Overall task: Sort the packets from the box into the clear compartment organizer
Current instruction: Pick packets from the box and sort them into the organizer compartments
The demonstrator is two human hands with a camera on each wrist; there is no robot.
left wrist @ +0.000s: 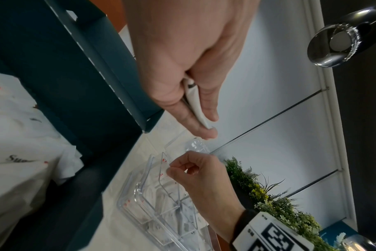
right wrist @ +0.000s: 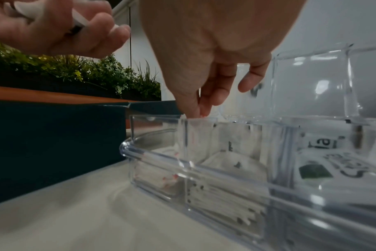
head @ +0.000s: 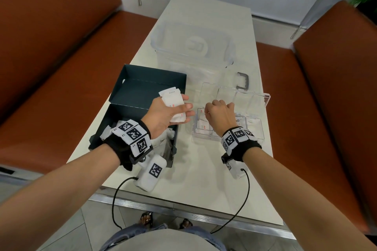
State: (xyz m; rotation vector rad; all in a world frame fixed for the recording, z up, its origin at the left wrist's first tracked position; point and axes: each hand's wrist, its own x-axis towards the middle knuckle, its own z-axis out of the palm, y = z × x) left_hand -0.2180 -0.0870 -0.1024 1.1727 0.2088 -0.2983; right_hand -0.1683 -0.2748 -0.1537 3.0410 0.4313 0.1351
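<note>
My left hand holds a small stack of white packets above the right edge of the dark box; the left wrist view shows the stack squeezed between thumb and fingers. More white packets lie in the box. To its right stands the clear compartment organizer, with packets in several compartments. My right hand hovers over its far-left compartment, thumb and forefinger pinching the top edge of an upright packet with red print.
The organizer's clear lid stands open behind it. A large clear lidded container and a grey handle lie farther back. Orange benches flank the narrow white table. Its front edge is close to my body.
</note>
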